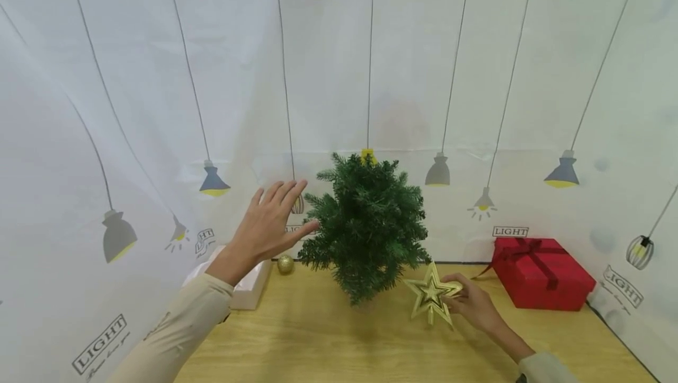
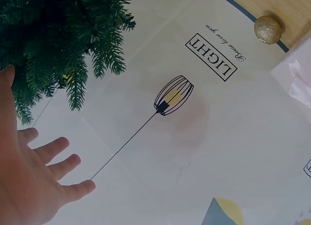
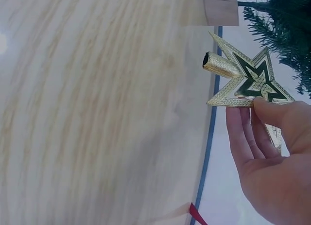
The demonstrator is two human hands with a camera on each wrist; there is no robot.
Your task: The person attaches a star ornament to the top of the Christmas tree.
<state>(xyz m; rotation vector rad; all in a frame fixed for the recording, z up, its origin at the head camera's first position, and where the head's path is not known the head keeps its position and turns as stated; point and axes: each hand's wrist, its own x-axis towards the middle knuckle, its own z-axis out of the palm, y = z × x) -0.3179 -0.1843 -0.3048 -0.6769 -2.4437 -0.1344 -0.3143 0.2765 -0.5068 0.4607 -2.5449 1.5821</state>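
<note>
A small green artificial Christmas tree (image 1: 368,224) stands upright at the middle of the table. My right hand (image 1: 471,303) pinches a gold star tree topper (image 1: 431,293) by one arm, thumb in front and fingers behind, to the right of the tree's lower branches. In the right wrist view the topper's hollow socket (image 3: 221,65) sticks out toward the left. My left hand (image 1: 272,221) is raised at the tree's left side with its fingers spread, the thumb tip close to the branches, and it holds nothing. The left wrist view shows its fingers (image 2: 63,166) apart below the needles.
A gold ball ornament (image 1: 285,264) lies left of the tree at the back edge of the wooden table (image 1: 318,342). Behind my left forearm is a pale box (image 1: 253,289). A red gift box (image 1: 542,274) with a ribbon sits at the right. A printed backdrop (image 1: 328,65) hangs behind.
</note>
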